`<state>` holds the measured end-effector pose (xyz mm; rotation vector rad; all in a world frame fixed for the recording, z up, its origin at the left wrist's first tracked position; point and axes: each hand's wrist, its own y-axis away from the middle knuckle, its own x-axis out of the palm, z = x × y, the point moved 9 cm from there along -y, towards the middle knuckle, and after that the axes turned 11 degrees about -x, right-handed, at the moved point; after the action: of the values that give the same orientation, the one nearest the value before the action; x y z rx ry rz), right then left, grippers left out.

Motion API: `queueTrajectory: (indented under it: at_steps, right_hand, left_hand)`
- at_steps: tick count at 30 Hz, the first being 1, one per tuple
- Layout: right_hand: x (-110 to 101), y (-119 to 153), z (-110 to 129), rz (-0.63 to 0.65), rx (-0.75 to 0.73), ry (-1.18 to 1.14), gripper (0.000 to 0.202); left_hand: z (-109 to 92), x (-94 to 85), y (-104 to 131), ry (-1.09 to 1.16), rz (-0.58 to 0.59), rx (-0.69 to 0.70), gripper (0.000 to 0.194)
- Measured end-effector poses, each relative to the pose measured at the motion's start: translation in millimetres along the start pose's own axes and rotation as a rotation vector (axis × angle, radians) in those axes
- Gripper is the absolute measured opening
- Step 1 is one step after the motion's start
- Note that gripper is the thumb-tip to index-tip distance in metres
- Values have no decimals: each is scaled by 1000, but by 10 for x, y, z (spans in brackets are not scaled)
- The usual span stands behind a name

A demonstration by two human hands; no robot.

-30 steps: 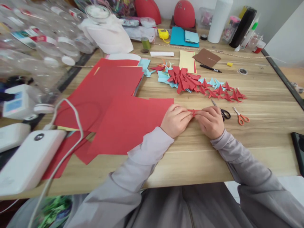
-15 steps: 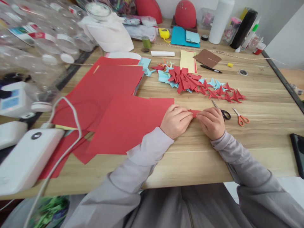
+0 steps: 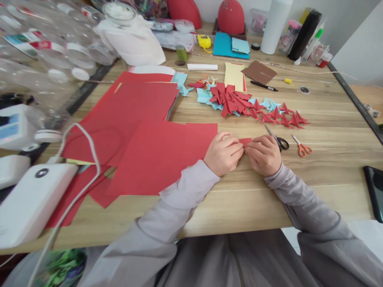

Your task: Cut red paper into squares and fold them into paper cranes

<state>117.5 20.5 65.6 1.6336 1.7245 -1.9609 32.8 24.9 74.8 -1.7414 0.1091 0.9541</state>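
Note:
Between my fingertips is a small piece of folded red paper (image 3: 245,140), mostly covered by the hands. My left hand (image 3: 225,154) pinches its left side, and my right hand (image 3: 263,154) pinches the right side, the fingertips almost meeting. Large red paper sheets (image 3: 161,159) lie beside and partly under my left hand. Just behind my right hand are black-handled scissors (image 3: 281,142), with small orange-handled scissors (image 3: 303,147) to their right. Beyond the hands spreads a pile of folded red paper pieces (image 3: 231,99), mixed with light blue ones and trailing off to the right.
A white power bank (image 3: 36,203) with a looping cable lies at the left edge, near many clear plastic bottles (image 3: 68,52). Farther back are a black pen (image 3: 263,85), brown paper (image 3: 259,72) and a yellow tape measure (image 3: 204,42). A dark phone (image 3: 374,191) sits at the right.
My fingertips have drawn closer together, and less of the red paper shows between them. The whole view has shifted slightly.

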Motion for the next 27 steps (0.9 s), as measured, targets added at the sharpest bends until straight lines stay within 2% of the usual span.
queueTrajectory:
  at_steps: [9, 15, 23, 27]
  right_hand:
    - [-61, 30, -89, -7, -12, 23, 13]
    - [-172, 156, -332, -101, 148, 57, 14]
    - [-62, 32, -81, -57, 36, -61, 11]
    - [-65, 34, -16, -94, -39, -72, 18]
  left_hand:
    - [105, -47, 23, 9, -25, -39, 18]
    - [262, -229, 44, -32, -132, -68, 17]
    - [179, -44, 60, 56, 23, -89, 20]
    - [103, -9, 41, 43, 18, -67, 16]
